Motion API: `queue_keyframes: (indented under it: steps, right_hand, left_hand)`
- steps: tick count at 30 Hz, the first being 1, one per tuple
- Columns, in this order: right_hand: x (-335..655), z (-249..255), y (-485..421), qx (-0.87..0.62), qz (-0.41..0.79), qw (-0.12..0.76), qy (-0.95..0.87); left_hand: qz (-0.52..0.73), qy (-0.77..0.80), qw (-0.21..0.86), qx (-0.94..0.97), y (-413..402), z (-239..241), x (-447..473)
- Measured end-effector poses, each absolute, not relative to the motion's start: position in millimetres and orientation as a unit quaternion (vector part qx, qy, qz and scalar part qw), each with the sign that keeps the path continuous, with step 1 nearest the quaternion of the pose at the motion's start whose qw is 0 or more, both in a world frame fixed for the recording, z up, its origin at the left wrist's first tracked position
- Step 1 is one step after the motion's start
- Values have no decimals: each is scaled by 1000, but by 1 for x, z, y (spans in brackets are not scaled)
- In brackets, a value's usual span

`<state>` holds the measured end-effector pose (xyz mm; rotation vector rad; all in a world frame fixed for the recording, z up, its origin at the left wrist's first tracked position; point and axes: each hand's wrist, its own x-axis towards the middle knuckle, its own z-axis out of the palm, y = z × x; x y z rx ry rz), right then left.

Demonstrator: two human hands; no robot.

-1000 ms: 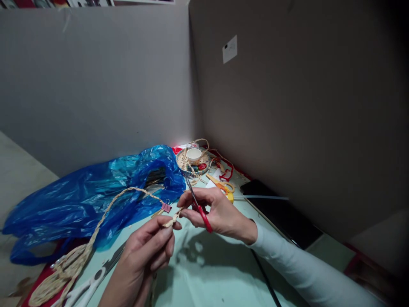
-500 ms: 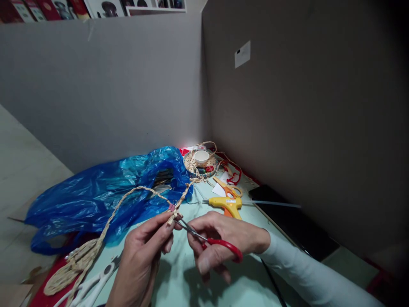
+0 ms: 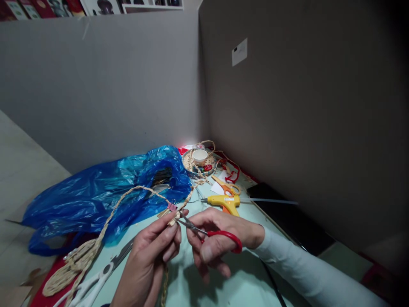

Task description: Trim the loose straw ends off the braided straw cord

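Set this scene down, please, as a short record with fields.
Left hand: pinches a pale braid
Right hand: holds red scissors, tips at the pale braid
Just beyond left hand: pink clip
Beyond right hand: yellow glue gun, orange scissors
Left side: blue bag, coiled braid, white scissors
Far corner: white cup on a woven tray

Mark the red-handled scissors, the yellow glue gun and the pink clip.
Red-handled scissors (image 3: 214, 233), head view: on the red handle.
Yellow glue gun (image 3: 221, 201), head view: on the yellow body.
Pink clip (image 3: 172, 207), head view: on its pink body.
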<state>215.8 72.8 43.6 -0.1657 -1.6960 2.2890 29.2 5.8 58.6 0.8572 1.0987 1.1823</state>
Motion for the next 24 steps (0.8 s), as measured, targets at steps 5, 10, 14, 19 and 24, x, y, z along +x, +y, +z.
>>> queue_keyframes:
  steps: [5,10,14,19,24]
  right_hand:
    - [215,44,72,-36,809,130,-572]
    - [216,42,72,-14,808,176,-562]
    - [213,37,73,15,811,198,-550]
    - [210,38,72,47,812,210,-543]
    - [211,39,72,20,801,219,-557]
  left_hand:
    - [511,474,619,362,3,58,30]
    - [511,462,631,357,2,61,33]
    - [517,465,620,365,2,62,35]
    - [510,467,615,380,2,67,35]
    - [491,475,611,400,1,69,34]
